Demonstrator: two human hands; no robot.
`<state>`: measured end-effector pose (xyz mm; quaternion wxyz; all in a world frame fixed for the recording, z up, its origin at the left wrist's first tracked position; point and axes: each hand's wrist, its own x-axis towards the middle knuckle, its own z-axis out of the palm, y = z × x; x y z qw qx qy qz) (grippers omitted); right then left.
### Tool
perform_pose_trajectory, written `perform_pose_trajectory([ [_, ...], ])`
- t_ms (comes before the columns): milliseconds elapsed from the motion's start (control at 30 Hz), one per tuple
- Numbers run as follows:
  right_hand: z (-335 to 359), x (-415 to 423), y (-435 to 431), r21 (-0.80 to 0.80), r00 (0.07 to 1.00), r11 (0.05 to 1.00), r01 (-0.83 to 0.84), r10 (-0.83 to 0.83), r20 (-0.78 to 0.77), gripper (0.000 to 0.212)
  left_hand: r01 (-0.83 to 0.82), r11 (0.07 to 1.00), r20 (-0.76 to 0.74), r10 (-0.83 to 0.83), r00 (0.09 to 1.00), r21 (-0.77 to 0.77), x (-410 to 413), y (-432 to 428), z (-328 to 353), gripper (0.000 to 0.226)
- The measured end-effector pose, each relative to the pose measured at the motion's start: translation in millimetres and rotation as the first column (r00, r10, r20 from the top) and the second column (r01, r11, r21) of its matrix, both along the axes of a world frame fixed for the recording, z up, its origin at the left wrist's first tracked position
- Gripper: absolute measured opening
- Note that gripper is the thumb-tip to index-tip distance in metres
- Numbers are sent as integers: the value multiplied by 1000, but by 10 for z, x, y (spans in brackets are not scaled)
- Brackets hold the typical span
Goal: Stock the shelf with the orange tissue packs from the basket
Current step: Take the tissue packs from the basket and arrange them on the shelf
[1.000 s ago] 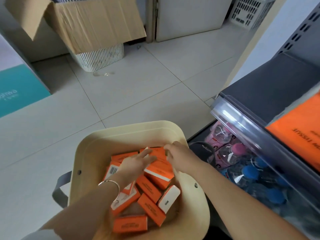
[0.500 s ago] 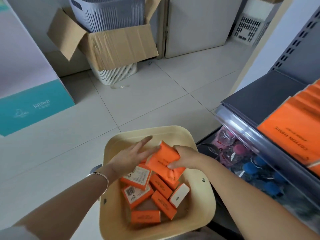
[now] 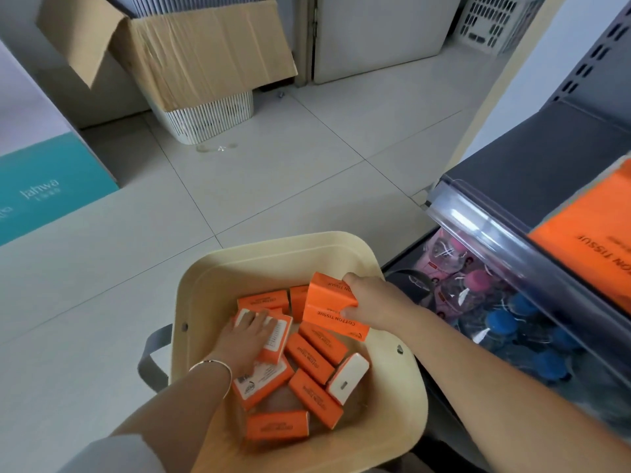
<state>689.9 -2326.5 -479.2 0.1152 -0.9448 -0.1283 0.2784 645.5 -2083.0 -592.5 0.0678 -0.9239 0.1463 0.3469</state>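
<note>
Lower ctr of frame: cream plastic basket w/ grey strap handle sits on the pale tiled floor. It holds orange tissue packs in a loose jumble. Several read "COTTON TISSUE"; some show a white face w/ print too fine to read.

Right hand, at the basket's upper right, has its grip closed round two stacked orange packs, both printed "COTTON TISSUE", above the rest.

Left hand, thin silver bangle at the wrist, rests w/ fingers straight on a white-faced orange pack; grip open.

Right edge: dark grey shelf w/ clear plastic front rail. A large orange pack on it reads "…ON TISSUE". Below it are bottles w/ blue caps & pink caps.

Left edge: teal & white carton marked "Jahwa". Upper left: open brown cardboard box over a white ribbed bin.
</note>
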Motion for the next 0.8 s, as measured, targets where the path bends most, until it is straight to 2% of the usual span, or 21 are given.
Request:
perform_pose_trajectory([
  [67, -40, 14, 17, 24, 1000, 1000, -2, 2, -4, 33, -53, 999, -13, 53, 999, -8, -20, -2, -80, 103],
  [133, -79, 26, 11, 44, 1000, 999, 0, 0, 3, 33, -68, 998, 19, 68, 997, -14, -11, -35, -120, 95],
  [333, -126, 14, -29, 26, 999, 1000, -17, 16, 45, 33, -36, 999, 259, 39, 965, -17, 122, -183, -137, 72],
  [433, -105, -15, -19, -5, 995, 1000, -28, 28, 97, 34, -119, 989, 281, 141, 949, -92, 229, -222, -6, 50],
  [533, -25, -73, -22, -35, 990, 999, -16, 21, 137, 35, -243, 953, 260, 285, 923, -183, 291, -215, 217, 38],
  [667, 232, -195, -22, -52, 984, 998, 18, -8, 177, 39, -292, 908, 253, 372, 893, -302, 254, -185, 610, 38],
  [800, 625, -402, -12, -20, 961, 996, 87, -79, 264, 40, -236, 894, 303, 362, 882, -382, 172, -216, 1130, 41],
])
